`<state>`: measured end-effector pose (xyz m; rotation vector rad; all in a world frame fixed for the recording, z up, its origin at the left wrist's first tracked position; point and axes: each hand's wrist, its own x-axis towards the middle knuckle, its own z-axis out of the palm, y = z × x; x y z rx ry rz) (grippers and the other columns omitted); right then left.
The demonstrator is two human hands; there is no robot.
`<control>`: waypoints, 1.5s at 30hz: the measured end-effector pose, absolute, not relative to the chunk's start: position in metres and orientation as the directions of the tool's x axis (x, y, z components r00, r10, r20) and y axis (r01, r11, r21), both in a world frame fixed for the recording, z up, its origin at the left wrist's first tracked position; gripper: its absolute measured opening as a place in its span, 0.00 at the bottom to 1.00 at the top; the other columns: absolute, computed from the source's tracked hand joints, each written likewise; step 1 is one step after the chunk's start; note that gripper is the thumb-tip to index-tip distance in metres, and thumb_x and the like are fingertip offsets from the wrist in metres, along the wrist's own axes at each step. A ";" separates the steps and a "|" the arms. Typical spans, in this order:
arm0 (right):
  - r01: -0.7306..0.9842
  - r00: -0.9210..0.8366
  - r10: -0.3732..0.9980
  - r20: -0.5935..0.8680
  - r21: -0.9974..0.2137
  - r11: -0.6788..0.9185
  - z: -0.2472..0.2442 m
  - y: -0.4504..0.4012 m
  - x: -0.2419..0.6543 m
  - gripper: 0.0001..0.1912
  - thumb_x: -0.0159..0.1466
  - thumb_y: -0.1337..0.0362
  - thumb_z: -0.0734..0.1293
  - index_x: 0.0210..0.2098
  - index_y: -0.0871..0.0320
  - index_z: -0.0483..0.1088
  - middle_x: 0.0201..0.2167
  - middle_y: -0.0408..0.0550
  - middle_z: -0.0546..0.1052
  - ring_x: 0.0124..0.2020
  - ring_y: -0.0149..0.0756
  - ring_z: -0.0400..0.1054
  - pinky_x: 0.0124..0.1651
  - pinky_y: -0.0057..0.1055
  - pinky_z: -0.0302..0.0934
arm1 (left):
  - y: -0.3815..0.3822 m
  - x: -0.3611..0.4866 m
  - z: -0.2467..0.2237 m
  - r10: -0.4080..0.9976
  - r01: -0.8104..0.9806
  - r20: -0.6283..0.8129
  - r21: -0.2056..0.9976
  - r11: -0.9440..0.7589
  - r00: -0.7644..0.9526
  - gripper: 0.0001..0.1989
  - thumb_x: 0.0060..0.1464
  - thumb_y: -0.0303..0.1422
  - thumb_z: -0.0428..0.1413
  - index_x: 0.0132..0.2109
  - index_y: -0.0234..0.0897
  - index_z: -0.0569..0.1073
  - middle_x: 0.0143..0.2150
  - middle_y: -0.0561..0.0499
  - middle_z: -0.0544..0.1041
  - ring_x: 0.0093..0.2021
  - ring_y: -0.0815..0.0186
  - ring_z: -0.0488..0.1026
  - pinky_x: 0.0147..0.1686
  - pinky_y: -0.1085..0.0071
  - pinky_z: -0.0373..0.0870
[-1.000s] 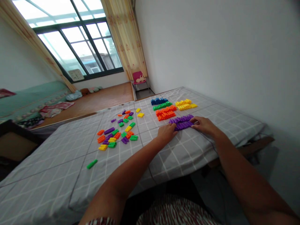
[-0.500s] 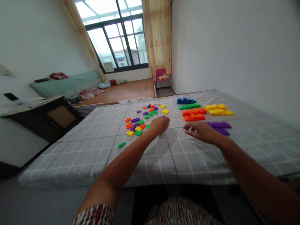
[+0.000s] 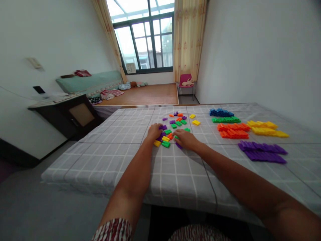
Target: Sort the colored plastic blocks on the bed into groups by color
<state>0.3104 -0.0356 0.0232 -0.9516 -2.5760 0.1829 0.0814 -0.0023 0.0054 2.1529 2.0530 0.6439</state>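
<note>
Small plastic pieces [image 3: 166, 138] in orange, purple, green and yellow lie loosely on the checked cloth; their exact kind is too small to tell. My left hand [image 3: 154, 132] is over the left edge of this group, fingers curled down beside purple pieces [image 3: 163, 127]. Whatever is under its fingers is hidden. On the group's right side, my right hand [image 3: 185, 138] rests low with its fingers spread toward an orange piece [image 3: 170, 136]. A green piece [image 3: 176, 137] shows at those fingertips, and a purple piece [image 3: 179, 145] lies just below the hand.
To the right lie sorted rows: blue [image 3: 221, 112], green [image 3: 226, 119], orange [image 3: 233, 130], yellow [image 3: 265, 128] and purple [image 3: 263, 151]. Two yellow clusters [image 3: 196, 123] sit beyond my right hand. A dark cabinet [image 3: 75, 117] stands left; a pink chair [image 3: 186, 82] is behind.
Both hands have moved left to the loose pieces, the right one coming away from the sorted rows. The view has turned left, so everything on the table appears further right.
</note>
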 end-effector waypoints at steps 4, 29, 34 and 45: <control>0.560 -0.512 0.714 0.478 -0.444 0.699 0.009 -0.024 0.315 0.16 0.65 0.67 0.62 0.52 0.58 0.69 0.51 0.55 0.73 0.42 0.37 0.70 0.51 0.37 0.63 | -0.007 0.085 0.013 0.952 0.817 0.285 0.519 -0.250 0.111 0.20 0.50 0.24 0.59 0.51 0.39 0.75 0.52 0.46 0.76 0.50 0.62 0.74 0.52 0.66 0.70; 0.761 -0.347 0.916 0.203 -0.510 0.401 -0.003 0.021 0.389 0.13 0.66 0.59 0.63 0.40 0.58 0.76 0.40 0.50 0.80 0.39 0.37 0.72 0.41 0.30 0.62 | -0.021 0.134 0.000 0.874 0.743 0.385 0.482 -0.464 0.296 0.15 0.57 0.27 0.52 0.49 0.37 0.76 0.56 0.44 0.73 0.57 0.60 0.70 0.60 0.62 0.65; 0.741 -0.427 0.894 0.133 -0.516 0.430 0.000 0.022 0.396 0.14 0.64 0.57 0.65 0.43 0.57 0.76 0.41 0.49 0.80 0.39 0.37 0.72 0.39 0.28 0.62 | -0.023 0.135 -0.003 0.898 0.836 0.311 0.360 -0.414 0.311 0.15 0.57 0.32 0.55 0.50 0.37 0.76 0.57 0.43 0.73 0.58 0.58 0.68 0.61 0.61 0.63; 0.763 -0.509 0.850 0.136 -0.386 0.519 0.008 0.014 0.395 0.20 0.56 0.59 0.71 0.47 0.58 0.76 0.45 0.51 0.77 0.39 0.38 0.71 0.43 0.30 0.63 | -0.026 0.139 0.000 0.874 0.867 0.234 0.167 -0.468 0.427 0.22 0.58 0.26 0.50 0.58 0.43 0.70 0.59 0.50 0.72 0.57 0.60 0.65 0.60 0.62 0.60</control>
